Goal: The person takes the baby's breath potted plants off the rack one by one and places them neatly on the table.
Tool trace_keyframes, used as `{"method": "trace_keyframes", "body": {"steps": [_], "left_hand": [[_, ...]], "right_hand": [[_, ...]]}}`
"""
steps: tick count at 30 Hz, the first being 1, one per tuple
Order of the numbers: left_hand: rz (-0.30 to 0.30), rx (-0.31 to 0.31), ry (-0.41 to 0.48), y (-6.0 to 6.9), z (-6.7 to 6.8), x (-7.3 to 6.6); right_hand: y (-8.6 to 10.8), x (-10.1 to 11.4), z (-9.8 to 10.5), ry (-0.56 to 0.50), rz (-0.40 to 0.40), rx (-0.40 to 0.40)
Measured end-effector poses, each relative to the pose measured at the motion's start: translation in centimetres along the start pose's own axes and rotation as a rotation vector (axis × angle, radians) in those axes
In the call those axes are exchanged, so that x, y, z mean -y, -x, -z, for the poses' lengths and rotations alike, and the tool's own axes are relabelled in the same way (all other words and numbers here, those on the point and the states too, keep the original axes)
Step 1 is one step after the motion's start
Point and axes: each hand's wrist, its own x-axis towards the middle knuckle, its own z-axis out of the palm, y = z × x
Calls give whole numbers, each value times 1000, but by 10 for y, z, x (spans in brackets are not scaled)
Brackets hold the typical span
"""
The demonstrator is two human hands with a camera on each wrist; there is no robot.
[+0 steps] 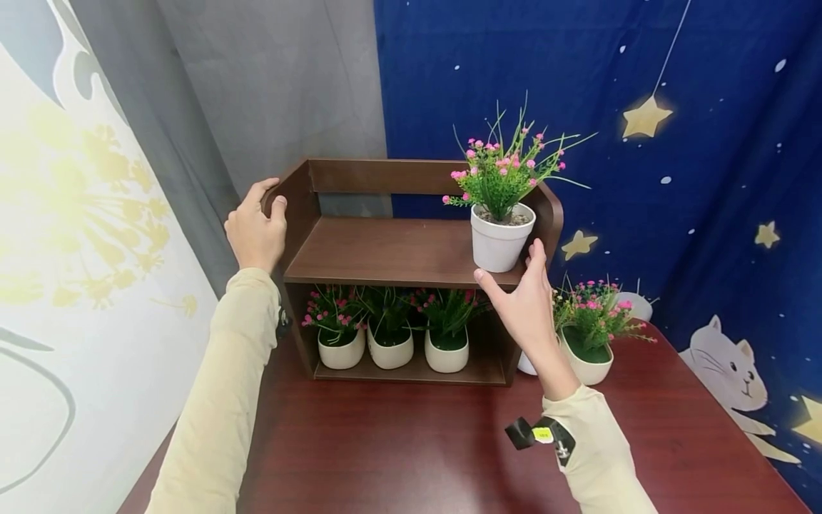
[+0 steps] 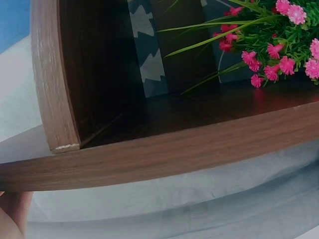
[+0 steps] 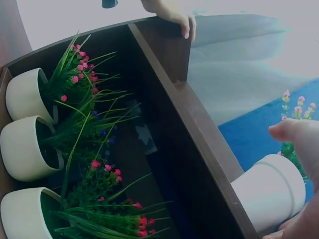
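A dark brown two-tier shelf [image 1: 385, 250] stands on the table. My left hand [image 1: 257, 232] holds the upper edge of its left side panel; the right wrist view shows the fingers [image 3: 191, 29] bent over that edge. On the right end of the upper board stands a white pot [image 1: 499, 246] with pink flowers and long grass leaves. My right hand [image 1: 526, 300] is beside this pot, thumb and fingers spread wide on either side of its lower part. In the right wrist view the thumb [image 3: 286, 130] stands off from the pot.
Three cream pots with pink-flowered plants [image 1: 338, 353] line the lower compartment. Right of the shelf, a cream pot [image 1: 589, 365] with pink flowers stands on the reddish table [image 1: 385, 450], with white pots partly hidden nearby. Grey and blue star-patterned curtains [image 1: 706, 178] hang behind.
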Motion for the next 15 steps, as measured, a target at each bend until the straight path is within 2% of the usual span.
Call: {"method": "trace_keyframes", "body": {"steps": [5,10,15], "left_hand": [[-1,-6,1,1,-1,1],[-7,-30,7,2,-1,1],[-23,-44,10,0,0,0]], "right_hand": [[-9,2,-13,34,-64,-66],[-22,4,-22,34,-137,-91],[-33,6,-28,21,-147,-139]]}}
